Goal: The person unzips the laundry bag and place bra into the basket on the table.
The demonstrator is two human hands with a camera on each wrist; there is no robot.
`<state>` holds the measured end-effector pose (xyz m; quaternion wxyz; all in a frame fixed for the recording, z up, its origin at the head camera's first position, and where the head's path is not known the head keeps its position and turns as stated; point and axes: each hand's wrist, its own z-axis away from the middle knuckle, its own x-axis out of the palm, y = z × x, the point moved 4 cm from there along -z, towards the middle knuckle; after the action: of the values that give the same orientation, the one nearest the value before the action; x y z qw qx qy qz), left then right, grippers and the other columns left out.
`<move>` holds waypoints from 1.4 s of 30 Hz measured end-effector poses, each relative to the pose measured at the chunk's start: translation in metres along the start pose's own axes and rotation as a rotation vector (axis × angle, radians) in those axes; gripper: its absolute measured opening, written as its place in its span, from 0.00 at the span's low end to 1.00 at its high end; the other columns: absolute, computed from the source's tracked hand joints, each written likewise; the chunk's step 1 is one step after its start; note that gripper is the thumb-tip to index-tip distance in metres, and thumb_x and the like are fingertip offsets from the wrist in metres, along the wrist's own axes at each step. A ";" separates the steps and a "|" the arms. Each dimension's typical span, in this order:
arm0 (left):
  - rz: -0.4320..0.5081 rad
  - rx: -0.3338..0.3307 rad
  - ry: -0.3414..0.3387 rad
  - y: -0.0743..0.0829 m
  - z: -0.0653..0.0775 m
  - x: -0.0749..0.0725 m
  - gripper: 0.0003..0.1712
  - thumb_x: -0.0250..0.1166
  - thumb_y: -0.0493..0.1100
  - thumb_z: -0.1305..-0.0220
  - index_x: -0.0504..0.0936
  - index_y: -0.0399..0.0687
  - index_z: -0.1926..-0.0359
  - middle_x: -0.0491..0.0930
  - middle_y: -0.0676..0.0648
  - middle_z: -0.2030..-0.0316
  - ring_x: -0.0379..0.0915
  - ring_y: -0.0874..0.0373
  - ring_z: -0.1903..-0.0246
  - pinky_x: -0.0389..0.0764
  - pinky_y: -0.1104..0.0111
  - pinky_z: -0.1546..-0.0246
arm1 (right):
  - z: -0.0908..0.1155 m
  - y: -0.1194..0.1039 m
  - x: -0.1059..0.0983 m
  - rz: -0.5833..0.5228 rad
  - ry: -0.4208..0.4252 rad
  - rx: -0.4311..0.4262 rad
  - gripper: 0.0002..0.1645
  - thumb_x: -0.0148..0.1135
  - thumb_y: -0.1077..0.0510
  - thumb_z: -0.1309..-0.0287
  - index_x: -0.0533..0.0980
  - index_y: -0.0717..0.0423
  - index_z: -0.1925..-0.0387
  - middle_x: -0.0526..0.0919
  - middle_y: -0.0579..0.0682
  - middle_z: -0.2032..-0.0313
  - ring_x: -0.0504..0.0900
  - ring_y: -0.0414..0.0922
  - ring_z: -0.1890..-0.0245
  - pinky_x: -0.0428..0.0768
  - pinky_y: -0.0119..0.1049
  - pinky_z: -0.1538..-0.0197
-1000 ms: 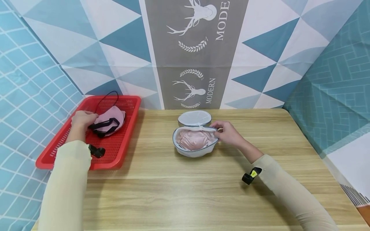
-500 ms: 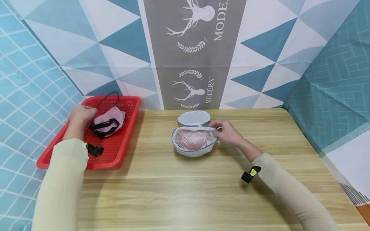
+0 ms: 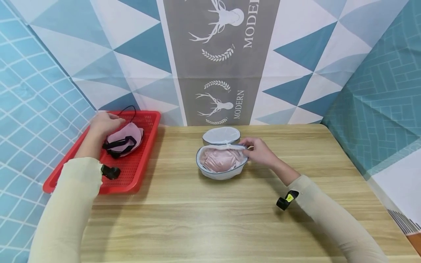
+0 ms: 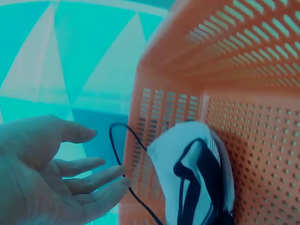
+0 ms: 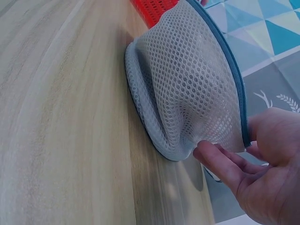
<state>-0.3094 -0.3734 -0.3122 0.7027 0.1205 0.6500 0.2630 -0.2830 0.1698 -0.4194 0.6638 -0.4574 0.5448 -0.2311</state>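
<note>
My left hand (image 3: pixel 104 125) hovers over the pink bra (image 3: pixel 131 132) with black straps in the red basket. Its fingers are parted and relaxed in the left wrist view, and a thin black strap loop (image 4: pixel 112 140) runs by the fingertips. Near the table's back, a white mesh laundry bag (image 3: pixel 221 176) with blue-grey edging stands with its lid (image 3: pixel 222 134) folded back. Inside lies a pale pink satin bra (image 3: pixel 222 160). My right hand (image 3: pixel 260 151) pinches the bag's right rim, thumb and fingers on either side of the mesh (image 5: pixel 187 79).
The red plastic basket (image 3: pixel 149 155) stands at the left end of the wooden table (image 3: pixel 210 223), close to the blue tiled-pattern cloth wall (image 3: pixel 29 138). A patterned backdrop (image 3: pixel 217 65) rises behind the table.
My left hand has lifted and shifted right and away from me over the basket's far part. The right hand has kept its hold on the bag.
</note>
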 end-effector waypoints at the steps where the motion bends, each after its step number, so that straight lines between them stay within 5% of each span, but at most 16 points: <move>1: -0.006 0.011 0.000 0.003 0.001 0.001 0.39 0.52 0.55 0.16 0.73 0.24 0.24 0.70 0.19 0.25 0.68 0.26 0.28 0.77 0.31 0.27 | 0.000 0.001 0.000 -0.004 0.002 0.005 0.18 0.61 0.69 0.25 0.82 0.72 0.39 0.85 0.66 0.51 0.86 0.45 0.62 0.92 0.34 0.66; 13: 0.048 0.058 -0.095 0.045 0.014 0.022 0.39 0.54 0.54 0.13 0.66 0.29 0.17 0.73 0.24 0.27 0.74 0.33 0.34 0.84 0.39 0.31 | 0.004 -0.003 0.002 -0.020 0.012 0.048 0.24 0.61 0.66 0.24 0.80 0.69 0.31 0.85 0.68 0.48 0.88 0.45 0.58 0.96 0.37 0.61; 23: -0.019 0.190 -0.121 0.091 0.034 0.050 0.37 0.60 0.53 0.16 0.71 0.33 0.19 0.74 0.26 0.25 0.73 0.32 0.28 0.84 0.38 0.30 | 0.005 -0.004 0.006 0.006 0.015 0.013 0.26 0.62 0.65 0.24 0.80 0.65 0.29 0.86 0.72 0.42 0.91 0.50 0.56 0.96 0.45 0.62; 34: -0.007 0.346 -0.163 0.130 0.060 0.086 0.31 0.64 0.48 0.18 0.78 0.34 0.25 0.86 0.28 0.33 0.84 0.33 0.32 0.88 0.41 0.32 | 0.009 -0.008 0.011 0.110 0.042 -0.028 0.27 0.56 0.72 0.29 0.86 0.61 0.34 0.87 0.67 0.33 0.86 0.45 0.67 0.82 0.29 0.74; 42: 0.013 0.462 -0.163 0.149 0.072 0.114 0.28 0.65 0.46 0.19 0.81 0.34 0.28 0.89 0.30 0.36 0.88 0.36 0.35 0.90 0.44 0.33 | 0.010 -0.006 0.011 0.101 0.040 -0.031 0.29 0.53 0.74 0.31 0.85 0.64 0.34 0.85 0.69 0.31 0.90 0.50 0.61 0.80 0.28 0.74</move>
<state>-0.2693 -0.1764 -0.3240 0.7049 0.3031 0.6332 0.1015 -0.2694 0.1617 -0.4202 0.6564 -0.4347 0.5839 -0.1981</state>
